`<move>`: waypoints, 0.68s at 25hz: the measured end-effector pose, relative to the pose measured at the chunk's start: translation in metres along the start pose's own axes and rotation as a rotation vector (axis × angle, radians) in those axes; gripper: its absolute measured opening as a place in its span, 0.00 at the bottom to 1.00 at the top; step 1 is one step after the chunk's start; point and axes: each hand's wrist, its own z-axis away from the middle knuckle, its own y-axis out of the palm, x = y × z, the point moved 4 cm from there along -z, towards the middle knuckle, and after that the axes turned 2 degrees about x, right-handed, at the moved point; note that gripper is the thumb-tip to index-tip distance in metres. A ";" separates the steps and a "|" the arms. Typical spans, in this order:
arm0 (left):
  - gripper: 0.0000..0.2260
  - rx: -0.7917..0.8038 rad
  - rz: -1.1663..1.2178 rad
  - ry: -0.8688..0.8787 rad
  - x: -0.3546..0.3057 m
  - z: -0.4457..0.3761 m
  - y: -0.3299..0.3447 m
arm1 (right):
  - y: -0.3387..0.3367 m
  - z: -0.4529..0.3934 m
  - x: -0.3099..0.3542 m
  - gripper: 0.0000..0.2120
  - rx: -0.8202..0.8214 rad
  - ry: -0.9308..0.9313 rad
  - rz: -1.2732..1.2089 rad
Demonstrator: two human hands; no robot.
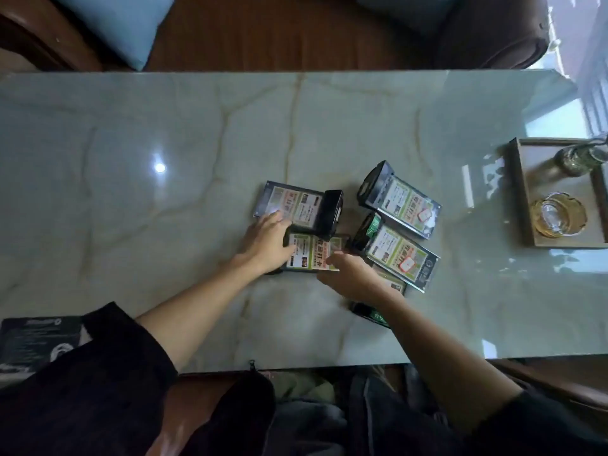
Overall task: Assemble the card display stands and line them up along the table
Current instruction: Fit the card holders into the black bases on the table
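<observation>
Several card display stands lie flat near the middle of the marble table (164,126). One stand (292,202) with a black base (330,210) at its right end lies at the far left of the group. Just in front of it lies another stand (312,251), and both my hands are on it. My left hand (266,245) presses its left end and my right hand (348,274) grips its right front corner. Two more stands (403,200) (399,251) lie angled to the right. A further stand (371,312) is partly hidden under my right wrist.
A brown tray (518,192) at the right holds an amber glass ashtray (557,213) and a glass jar (577,158). A dark printed packet (36,340) lies at the front left edge. Chairs with blue cushions (121,24) stand beyond the far edge.
</observation>
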 end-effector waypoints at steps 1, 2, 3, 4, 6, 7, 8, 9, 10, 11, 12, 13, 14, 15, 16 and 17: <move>0.24 -0.010 0.047 -0.022 0.004 0.002 0.002 | 0.007 0.000 0.000 0.19 0.010 0.024 -0.062; 0.24 -0.021 0.120 -0.048 0.009 0.003 0.003 | 0.013 -0.001 -0.001 0.17 0.017 0.053 -0.117; 0.23 -0.011 0.156 -0.065 0.014 0.006 0.007 | 0.022 -0.001 -0.001 0.14 0.016 0.065 -0.190; 0.22 -0.004 0.179 -0.078 0.017 0.010 0.011 | 0.031 0.000 -0.003 0.12 0.016 0.108 -0.284; 0.22 -0.011 0.223 -0.091 0.026 0.014 0.016 | 0.043 -0.004 -0.007 0.11 -0.019 0.223 -0.538; 0.23 -0.021 0.238 -0.093 0.030 0.016 0.017 | 0.048 -0.004 -0.010 0.10 -0.033 0.286 -0.688; 0.22 -0.038 0.245 -0.089 0.033 0.019 0.018 | 0.055 -0.005 -0.014 0.08 -0.044 0.357 -0.833; 0.22 -0.036 0.255 -0.091 0.037 0.023 0.020 | 0.062 -0.003 -0.017 0.08 -0.047 0.429 -0.991; 0.22 -0.036 0.265 -0.093 0.041 0.028 0.023 | 0.071 -0.003 -0.022 0.09 -0.053 0.504 -1.137; 0.22 -0.039 0.278 -0.091 0.044 0.032 0.025 | 0.079 -0.003 -0.025 0.10 -0.063 0.570 -1.282; 0.22 -0.045 0.295 -0.090 0.046 0.036 0.026 | 0.087 -0.003 -0.027 0.10 -0.075 0.617 -1.434; 0.22 -0.053 0.311 -0.090 0.049 0.041 0.027 | 0.094 -0.002 -0.025 0.09 -0.090 0.648 -1.578; 0.22 -0.059 0.328 -0.091 0.050 0.044 0.028 | 0.099 -0.002 -0.023 0.08 -0.111 0.665 -1.697; 0.22 -0.063 0.347 -0.091 0.052 0.047 0.028 | 0.103 -0.001 -0.021 0.09 -0.134 0.672 -1.774; 0.22 -0.063 0.372 -0.090 0.054 0.049 0.029 | 0.106 0.000 -0.019 0.09 -0.155 0.666 -1.821; 0.22 -0.057 0.399 -0.091 0.057 0.051 0.031 | 0.107 0.002 -0.017 0.10 -0.169 0.644 -1.847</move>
